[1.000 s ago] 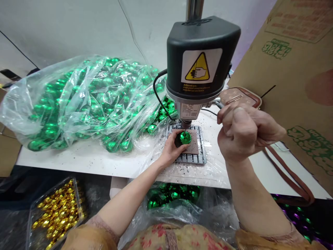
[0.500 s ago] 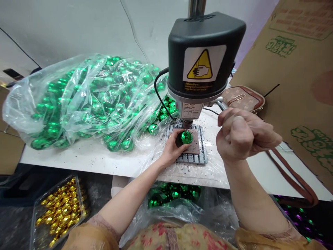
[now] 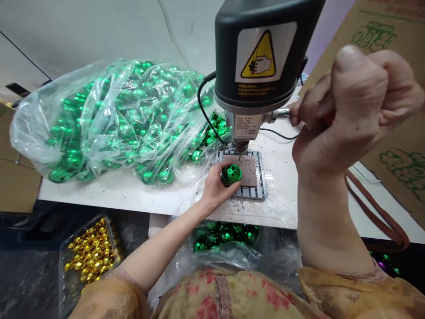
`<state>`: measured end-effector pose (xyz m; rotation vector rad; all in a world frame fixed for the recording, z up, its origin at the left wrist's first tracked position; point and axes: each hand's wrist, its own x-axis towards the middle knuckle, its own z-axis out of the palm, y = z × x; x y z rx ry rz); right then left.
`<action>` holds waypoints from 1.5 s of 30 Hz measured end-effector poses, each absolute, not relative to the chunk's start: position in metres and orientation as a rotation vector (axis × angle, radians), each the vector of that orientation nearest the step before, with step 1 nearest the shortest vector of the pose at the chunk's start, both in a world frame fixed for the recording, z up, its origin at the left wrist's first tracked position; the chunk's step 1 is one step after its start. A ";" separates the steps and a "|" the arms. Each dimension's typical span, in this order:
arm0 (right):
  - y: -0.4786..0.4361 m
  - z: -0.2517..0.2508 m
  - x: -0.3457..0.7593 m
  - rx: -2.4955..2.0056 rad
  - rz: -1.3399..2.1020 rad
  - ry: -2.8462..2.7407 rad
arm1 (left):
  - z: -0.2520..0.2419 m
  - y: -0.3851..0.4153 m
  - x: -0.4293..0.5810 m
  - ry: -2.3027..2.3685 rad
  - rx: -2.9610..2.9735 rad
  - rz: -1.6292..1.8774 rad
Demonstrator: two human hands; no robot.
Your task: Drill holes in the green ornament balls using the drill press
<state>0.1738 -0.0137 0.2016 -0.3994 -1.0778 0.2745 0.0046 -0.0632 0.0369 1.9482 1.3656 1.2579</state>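
Note:
My left hand [image 3: 215,184] pinches a shiny green faceted ball [image 3: 231,174] between thumb and fingers, over the front left of a pinkish pad [image 3: 249,170]. The pad lies on the slotted metal base [image 3: 260,190] of a small drill press [image 3: 255,57]. Above and slightly right of the ball is the thin drill bit [image 3: 239,157], apart from it. Off to the right, my right hand [image 3: 355,106] is closed round the press's feed lever [image 3: 280,114]; its fist hides the lever's outer end.
A large clear bag of green balls [image 3: 126,119] lies on the white table [image 3: 109,195] at left. More green balls [image 3: 229,235] sit in plastic at my lap. Below left stands a clear bin of gold balls [image 3: 89,252]. A cardboard box [image 3: 395,146] is at right.
My right hand has swung the lever up, and the drill bit now shows above the ball. My left hand has drawn the ball slightly toward me and left of the bit.

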 end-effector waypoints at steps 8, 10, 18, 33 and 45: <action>-0.016 0.199 0.175 -0.375 0.309 -1.078 | 0.045 -0.177 -0.059 0.703 2.952 0.053; -0.017 0.199 0.175 -0.383 0.329 -1.066 | 0.044 -0.178 -0.067 0.678 2.969 0.156; -0.014 0.197 0.176 -0.372 0.305 -1.091 | 0.067 -0.033 -0.090 1.595 2.517 0.866; -0.010 0.192 0.177 -0.350 0.285 -1.081 | 0.074 -0.014 -0.080 1.415 1.540 1.258; -0.016 0.192 0.176 -0.352 0.303 -1.123 | 0.045 -0.025 -0.017 1.065 1.063 1.165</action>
